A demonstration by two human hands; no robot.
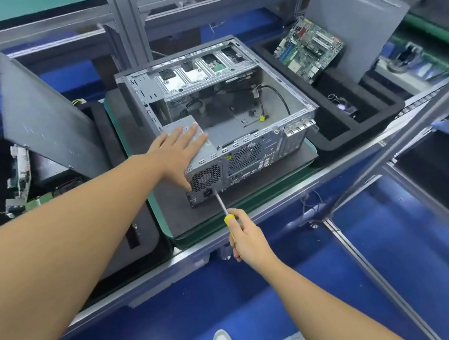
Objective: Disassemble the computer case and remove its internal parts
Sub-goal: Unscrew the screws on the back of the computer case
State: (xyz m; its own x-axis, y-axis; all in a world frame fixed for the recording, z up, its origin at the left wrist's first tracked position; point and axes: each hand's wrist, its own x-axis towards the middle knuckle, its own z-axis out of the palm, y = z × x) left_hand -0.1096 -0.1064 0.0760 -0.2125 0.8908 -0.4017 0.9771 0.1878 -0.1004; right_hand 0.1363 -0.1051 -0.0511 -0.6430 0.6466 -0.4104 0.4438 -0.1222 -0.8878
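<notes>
The computer case [239, 120] lies on its side, open face up, on a grey pad [264, 190] at the middle of the bench. The power supply [205, 174] sits in the case corner at 8 o'clock. It is judged to be a dense, rigid steel box, heavy for its bulk, with smooth faces that offer little grip. The loose cables [284, 101] inside the case are soft and may snag. The best hold is judged to be a full palm across the top and side faces, never the cables or the fan grille.

The left hand [176, 154] rests flat on top of the power supply with the arm extended. Its fingers are straight and spread, point to 2 o'clock and grasp nothing. The right hand [247, 239] is clenched round the yellow handle of a screwdriver [220, 201] at 6 o'clock from the case. The shaft angles up toward 11 o'clock, and the tip meets the rear panel just beside the power socket [207, 192]. A motherboard [308, 49] lies in a black foam tray [331, 144] at 2 o'clock.
</notes>
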